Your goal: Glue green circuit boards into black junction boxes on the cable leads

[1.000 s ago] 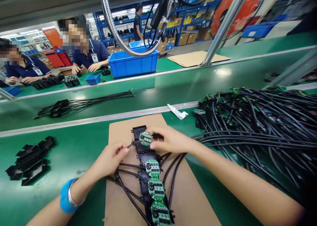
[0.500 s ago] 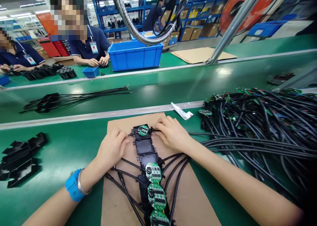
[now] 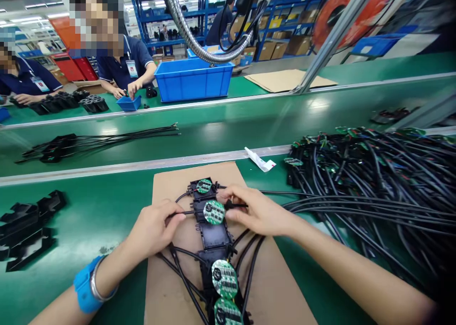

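A row of black plastic housings [image 3: 215, 235] runs down a cardboard sheet [image 3: 281, 291]. Over the second housing from the far end lies a round green circuit board [image 3: 213, 212] with black cables on both sides. My left hand [image 3: 154, 225] is closed, pinching the thin black cable [image 3: 188, 213] left of that board. On the other side my right hand [image 3: 258, 212] has its thumb and fingers closed around the thicker black cable [image 3: 238, 205] by the board's edge. Another circuit board [image 3: 204, 186] sits in the farthest housing. Nearer to me, more boards [image 3: 224, 279] rest on the row.
At right lies a big heap of black cables [image 3: 356, 187] with boards. Black plastic parts [image 3: 30, 225] lie at left, a cable bundle [image 3: 60, 148] beyond the metal rail [image 3: 117, 168]. Across the bench, a co-worker [image 3: 123, 68] sits by a blue bin [image 3: 194, 81]. A metal hose [image 3: 181, 25] hangs overhead.
Both hands have come nearer to me from the farthest housing. A circuit board from lower in the row now lies over the second housing, its cables in my hands. The co-worker's hand has moved to a small bin.
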Tool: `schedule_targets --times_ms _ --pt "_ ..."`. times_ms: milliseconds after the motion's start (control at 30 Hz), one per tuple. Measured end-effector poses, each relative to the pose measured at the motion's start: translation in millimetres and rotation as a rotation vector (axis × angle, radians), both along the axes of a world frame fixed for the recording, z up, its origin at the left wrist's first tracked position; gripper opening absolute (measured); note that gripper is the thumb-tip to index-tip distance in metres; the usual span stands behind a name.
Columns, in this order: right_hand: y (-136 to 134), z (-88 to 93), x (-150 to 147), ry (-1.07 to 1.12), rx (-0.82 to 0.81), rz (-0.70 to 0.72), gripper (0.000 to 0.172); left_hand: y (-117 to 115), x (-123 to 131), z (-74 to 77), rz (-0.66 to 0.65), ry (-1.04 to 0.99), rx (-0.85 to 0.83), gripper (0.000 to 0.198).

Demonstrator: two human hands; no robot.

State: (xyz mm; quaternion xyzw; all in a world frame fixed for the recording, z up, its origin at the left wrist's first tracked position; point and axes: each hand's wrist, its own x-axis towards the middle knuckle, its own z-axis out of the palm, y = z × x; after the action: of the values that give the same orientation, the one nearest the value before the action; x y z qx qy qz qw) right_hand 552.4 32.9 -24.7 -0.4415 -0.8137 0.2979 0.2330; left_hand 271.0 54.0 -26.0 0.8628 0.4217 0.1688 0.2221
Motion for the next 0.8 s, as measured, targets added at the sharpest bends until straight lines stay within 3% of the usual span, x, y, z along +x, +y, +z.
schedule_targets --times_ms 100,233,367,467,567,667,800 --pt "14 -15.7 4 -0.100 0.045 -0.068 0.008 3 4 -4.8 0.047 0.180 0.113 0.021" --pt "19 -33.7 0 -0.252 0.176 -0.090 0.016 3 9 -13.7 0.069 0.421 0.245 0.023" --pt "10 -24.1 -1 -0.322 0.281 -0.101 0.025 -6 11 -8.6 0.027 0.385 0.376 0.022" --pt "-12 -4.0 -6 -0.201 0.259 -0.023 0.022 -21 11 -3.4 -0.134 0.144 0.236 0.025" --pt "-40 8.6 -18 -0.149 0.078 0.141 0.028 -36 11 -8.3 -0.324 -0.041 -0.020 0.017" --pt "-61 6.3 -31 -0.160 -0.019 0.205 0.035 -42 12 -20.9 -0.349 -0.120 -0.092 0.010" --pt "-69 2.5 -32 -0.143 0.050 0.234 0.029 -40 10 -28.0 -0.348 -0.125 -0.090 0.010"
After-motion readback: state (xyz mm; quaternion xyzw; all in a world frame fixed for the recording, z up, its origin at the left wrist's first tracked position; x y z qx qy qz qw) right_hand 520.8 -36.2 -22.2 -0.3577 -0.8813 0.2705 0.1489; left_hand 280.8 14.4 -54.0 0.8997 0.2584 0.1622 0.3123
